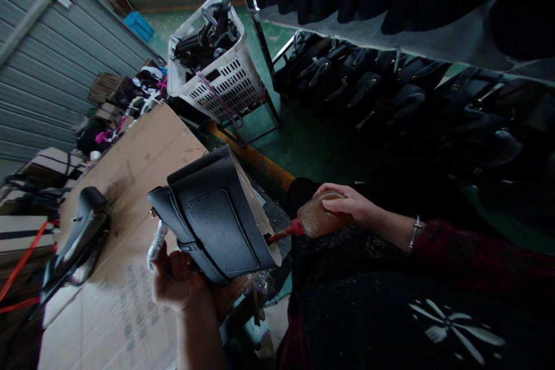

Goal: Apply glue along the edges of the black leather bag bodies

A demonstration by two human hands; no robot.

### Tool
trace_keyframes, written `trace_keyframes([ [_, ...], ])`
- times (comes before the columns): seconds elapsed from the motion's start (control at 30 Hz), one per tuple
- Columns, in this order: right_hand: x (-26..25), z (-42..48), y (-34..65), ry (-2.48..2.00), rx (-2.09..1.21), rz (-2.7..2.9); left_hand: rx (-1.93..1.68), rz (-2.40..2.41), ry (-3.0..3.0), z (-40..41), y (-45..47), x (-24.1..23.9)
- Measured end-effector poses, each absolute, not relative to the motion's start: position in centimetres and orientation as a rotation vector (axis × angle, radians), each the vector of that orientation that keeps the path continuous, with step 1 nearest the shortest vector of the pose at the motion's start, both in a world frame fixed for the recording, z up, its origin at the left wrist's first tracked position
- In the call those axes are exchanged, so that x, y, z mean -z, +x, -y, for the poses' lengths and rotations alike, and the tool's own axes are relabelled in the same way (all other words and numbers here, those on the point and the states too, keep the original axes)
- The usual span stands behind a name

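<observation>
In the head view, a bottle [321, 217] of amber fluid is gripped in the right hand [353, 205], its red nozzle [284, 234] held at the open edge of a black bag [221, 219]. The bag is held tilted by the left hand [177, 283] above cardboard [145, 156]. Dark items are piled in a white basket [234, 55]; green floor [299, 144] and a loaded rack [256, 23] are seen beyond.

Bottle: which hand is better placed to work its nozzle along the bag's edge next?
Right hand, probably: it grips the bottle, nozzle at the bag, while the left hand supports the bag.
</observation>
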State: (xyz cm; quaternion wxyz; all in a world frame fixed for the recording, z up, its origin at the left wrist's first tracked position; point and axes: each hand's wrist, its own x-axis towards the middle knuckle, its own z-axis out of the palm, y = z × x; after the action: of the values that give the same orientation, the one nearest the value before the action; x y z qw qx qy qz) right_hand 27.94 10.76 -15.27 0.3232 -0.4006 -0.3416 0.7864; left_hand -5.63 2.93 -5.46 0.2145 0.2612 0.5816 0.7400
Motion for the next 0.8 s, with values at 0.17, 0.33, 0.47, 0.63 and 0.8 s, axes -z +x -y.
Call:
trace_keyframes([
  [0.17, 15.6, -10.38, 28.38, -1.029, -2.073, 0.888, -2.022, -1.612, 0.742, -2.83, -5.77, 5.66],
  [0.33, 15.51, -10.38, 28.63, -1.048, -2.003, 0.942, -2.013, -1.602, 0.746, -2.72, -6.12, 5.81],
  [0.47, 15.29, -10.5, 28.54, -1.043, -2.004, 0.947, -1.991, -1.623, 0.699, -2.79, -5.96, 5.63],
  [0.63, 15.29, -10.47, 28.4, -1.033, -1.969, 0.947, -2.002, -1.626, 0.691, -3.0, -5.6, 5.34],
  [0.8, 15.2, -10.49, 28.37, -1.025, -1.99, 0.974, -2.005, -1.625, 0.663, -2.89, -5.55, 5.39],
])
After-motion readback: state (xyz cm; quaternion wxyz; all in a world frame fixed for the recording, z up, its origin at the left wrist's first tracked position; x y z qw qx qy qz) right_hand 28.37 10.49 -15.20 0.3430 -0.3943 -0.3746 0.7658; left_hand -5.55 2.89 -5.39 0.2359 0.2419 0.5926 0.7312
